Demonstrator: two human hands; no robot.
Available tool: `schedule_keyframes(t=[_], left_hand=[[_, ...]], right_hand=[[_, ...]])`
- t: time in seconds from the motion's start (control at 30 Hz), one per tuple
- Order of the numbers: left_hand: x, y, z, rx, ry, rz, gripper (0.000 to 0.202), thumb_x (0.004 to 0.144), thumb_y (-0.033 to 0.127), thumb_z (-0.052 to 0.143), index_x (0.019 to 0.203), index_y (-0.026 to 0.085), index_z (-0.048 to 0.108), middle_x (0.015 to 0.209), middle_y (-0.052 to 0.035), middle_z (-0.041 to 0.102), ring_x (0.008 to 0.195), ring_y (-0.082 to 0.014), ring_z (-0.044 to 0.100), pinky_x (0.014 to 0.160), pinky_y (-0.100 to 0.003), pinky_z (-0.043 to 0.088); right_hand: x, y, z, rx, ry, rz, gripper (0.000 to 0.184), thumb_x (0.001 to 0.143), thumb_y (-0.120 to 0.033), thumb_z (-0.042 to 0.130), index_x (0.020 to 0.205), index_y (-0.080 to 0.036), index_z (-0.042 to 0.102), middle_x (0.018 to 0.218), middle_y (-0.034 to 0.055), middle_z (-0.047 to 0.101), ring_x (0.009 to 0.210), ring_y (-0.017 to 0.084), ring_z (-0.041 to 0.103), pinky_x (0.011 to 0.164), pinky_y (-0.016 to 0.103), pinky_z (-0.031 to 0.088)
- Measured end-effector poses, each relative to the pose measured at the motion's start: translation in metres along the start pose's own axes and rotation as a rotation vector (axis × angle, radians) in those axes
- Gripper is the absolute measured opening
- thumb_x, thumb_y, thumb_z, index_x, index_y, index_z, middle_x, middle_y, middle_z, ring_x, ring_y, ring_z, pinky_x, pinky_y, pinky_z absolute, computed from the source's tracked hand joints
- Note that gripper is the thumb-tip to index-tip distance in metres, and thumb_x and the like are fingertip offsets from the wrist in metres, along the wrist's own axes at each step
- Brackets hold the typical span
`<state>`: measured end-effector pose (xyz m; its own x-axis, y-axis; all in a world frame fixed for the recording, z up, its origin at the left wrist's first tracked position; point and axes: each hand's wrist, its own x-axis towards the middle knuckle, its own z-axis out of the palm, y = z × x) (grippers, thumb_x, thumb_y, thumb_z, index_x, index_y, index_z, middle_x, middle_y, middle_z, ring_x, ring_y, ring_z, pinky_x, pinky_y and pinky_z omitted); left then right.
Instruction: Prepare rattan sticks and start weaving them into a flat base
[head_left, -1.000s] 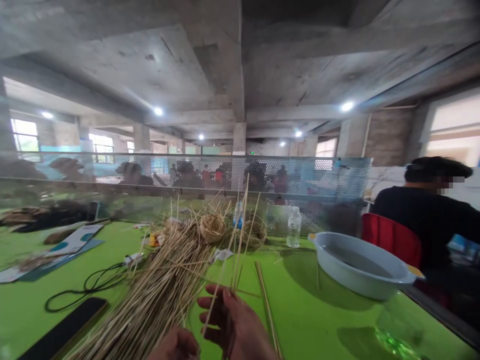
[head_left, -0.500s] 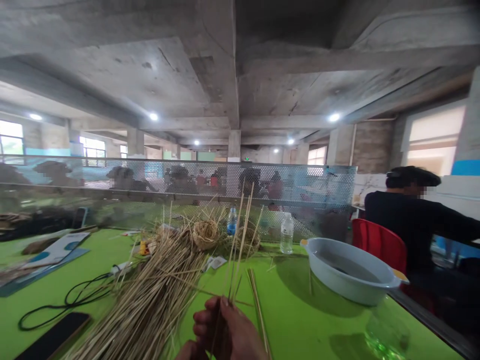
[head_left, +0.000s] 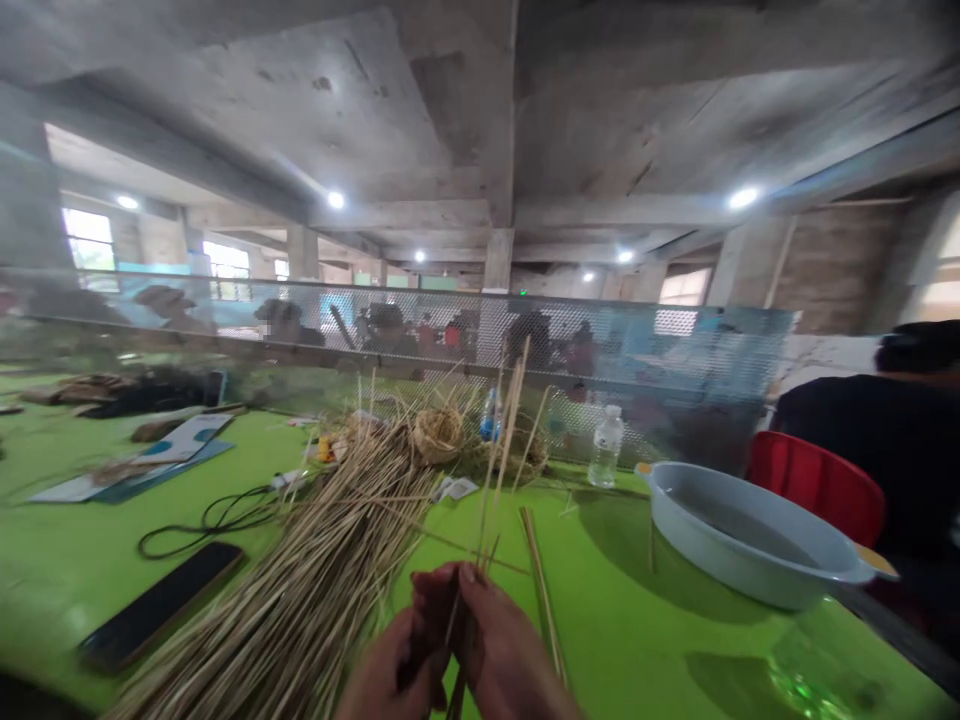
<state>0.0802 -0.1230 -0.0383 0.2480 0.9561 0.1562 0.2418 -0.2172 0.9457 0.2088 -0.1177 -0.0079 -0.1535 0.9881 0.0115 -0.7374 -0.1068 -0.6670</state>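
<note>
My right hand point(head_left: 502, 640) is closed round several thin straw strands point(head_left: 499, 470), which stand up from the fingers. Close against it, my left hand point(head_left: 397, 655) has its fingers curled around the lower part of the same strands. Some strands cross sideways just above the hands. A large heap of loose straw point(head_left: 300, 570) lies left of my hands. A few separate straw stalks point(head_left: 544, 590) lie to their right. Behind are a small woven straw basket point(head_left: 439, 436) and another bundle of woven straw point(head_left: 517, 455), partly hidden by the upright strands.
A pale oval basin point(head_left: 757, 570) of water stands at the right, near a clear bottle point(head_left: 606, 448). A green transparent container point(head_left: 832, 660) is at the front right. On the left lie a phone point(head_left: 161, 607) and black cable point(head_left: 199, 530). A perforated screen point(head_left: 660, 370) runs behind.
My left hand has come up into view and closed in against the right hand at the strands. The whole view has shifted left and slightly down, so the table things appear further right.
</note>
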Motion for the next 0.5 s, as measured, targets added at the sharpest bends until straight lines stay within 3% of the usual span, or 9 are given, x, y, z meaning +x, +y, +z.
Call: schedule_keyframes(t=[0.07, 0.13, 0.2, 0.3, 0.4, 0.5], left_hand=[[-0.007, 0.005, -0.004, 0.015, 0.002, -0.024, 0.016, 0.083, 0.036, 0.058, 0.085, 0.02, 0.059, 0.074, -0.0036, 0.066, 0.064, -0.0183, 0.062, 0.058, -0.028, 0.048], [-0.012, 0.011, -0.018, 0.091, 0.006, -0.006, 0.015, 0.084, 0.033, 0.057, 0.083, 0.019, 0.062, 0.075, -0.003, 0.067, 0.068, -0.0169, 0.062, 0.061, -0.026, 0.047], [-0.015, 0.015, -0.043, 0.224, 0.022, -0.014, 0.015, 0.085, 0.032, 0.058, 0.084, 0.019, 0.065, 0.076, -0.0015, 0.069, 0.069, -0.0161, 0.062, 0.064, -0.025, 0.046], [-0.017, 0.015, -0.094, 0.595, 0.08, -0.046, 0.02, 0.09, 0.033, 0.053, 0.09, 0.021, 0.068, 0.081, 0.0001, 0.072, 0.076, -0.0163, 0.064, 0.067, -0.024, 0.046], [-0.017, 0.006, -0.14, 0.793, 0.135, -0.132, 0.017, 0.089, 0.028, 0.055, 0.091, 0.022, 0.07, 0.084, -0.0008, 0.074, 0.078, -0.0184, 0.066, 0.069, -0.026, 0.043], [-0.013, -0.007, -0.162, 0.928, 0.125, -0.208, 0.016, 0.087, 0.022, 0.057, 0.089, 0.023, 0.073, 0.088, -0.002, 0.076, 0.084, -0.0207, 0.068, 0.07, -0.027, 0.042]], right_hand=[[-0.01, -0.009, 0.004, -0.044, 0.017, 0.025, 0.041, 0.067, -0.049, 0.089, 0.083, -0.015, 0.072, 0.088, 0.0093, 0.076, 0.08, 0.02, 0.068, 0.08, 0.033, 0.052], [-0.016, -0.021, 0.004, -0.064, 0.041, 0.026, 0.04, 0.067, -0.049, 0.09, 0.081, -0.017, 0.07, 0.077, 0.0039, 0.072, 0.074, 0.017, 0.065, 0.075, 0.03, 0.052], [-0.018, -0.033, 0.001, -0.106, 0.077, 0.042, 0.038, 0.071, -0.05, 0.087, 0.083, -0.019, 0.069, 0.061, -0.0035, 0.058, 0.057, 0.011, 0.053, 0.06, 0.024, 0.049], [-0.018, -0.048, -0.006, -0.121, 0.143, 0.045, 0.039, 0.068, -0.046, 0.09, 0.081, -0.016, 0.069, 0.056, -0.0085, 0.04, 0.045, 0.005, 0.028, 0.041, 0.017, 0.029], [-0.019, -0.054, -0.012, -0.152, 0.179, 0.049, 0.041, 0.067, -0.044, 0.091, 0.087, -0.015, 0.071, 0.057, -0.0091, 0.034, 0.047, 0.005, 0.023, 0.038, 0.017, 0.024], [-0.019, -0.051, -0.012, -0.17, 0.188, 0.056, 0.044, 0.067, -0.043, 0.091, 0.095, -0.014, 0.072, 0.058, -0.0094, 0.032, 0.048, 0.005, 0.022, 0.039, 0.018, 0.024]])
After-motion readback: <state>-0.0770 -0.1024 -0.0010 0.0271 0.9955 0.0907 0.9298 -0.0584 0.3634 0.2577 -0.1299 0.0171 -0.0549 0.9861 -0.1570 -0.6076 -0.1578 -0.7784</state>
